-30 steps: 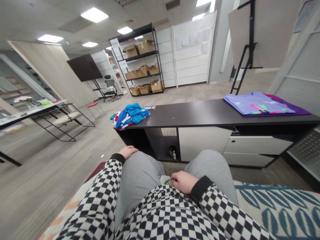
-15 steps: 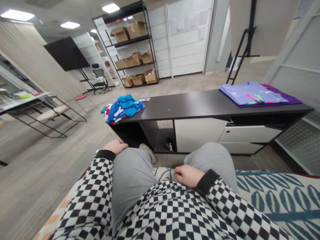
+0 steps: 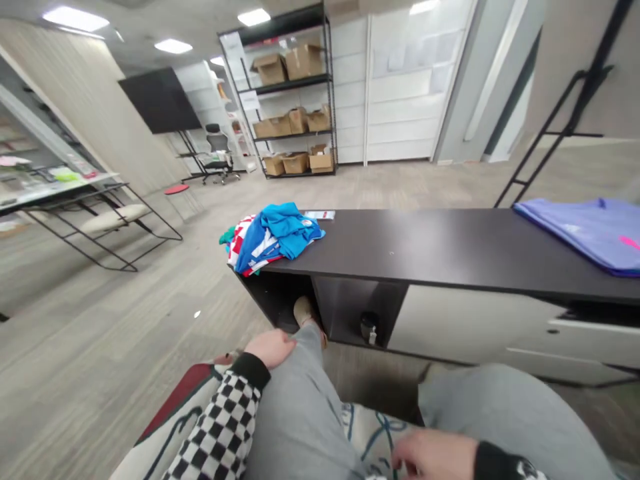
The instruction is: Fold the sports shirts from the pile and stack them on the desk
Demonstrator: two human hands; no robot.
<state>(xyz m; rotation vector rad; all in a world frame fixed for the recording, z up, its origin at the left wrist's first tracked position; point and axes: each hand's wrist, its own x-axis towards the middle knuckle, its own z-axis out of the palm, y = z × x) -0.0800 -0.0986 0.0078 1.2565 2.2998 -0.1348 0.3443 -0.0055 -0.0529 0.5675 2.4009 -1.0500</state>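
The left hand point(image 3: 269, 349) is laid open on a grey-trousered knee point(image 3: 303, 380); a heap of blue jerseys point(image 3: 273, 239) could be knocked off the black desk's point(image 3: 450, 250) edge if brushed; whether the low right hand point(image 3: 433, 455) is closed cannot be told.

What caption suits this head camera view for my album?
Left hand on grey trousers, right hand over a patterned cushion, facing a dark counter.

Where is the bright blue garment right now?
In the head view, the bright blue garment lies at the left end of the dark counter, on a red-and-white garment, beside a small white packet.
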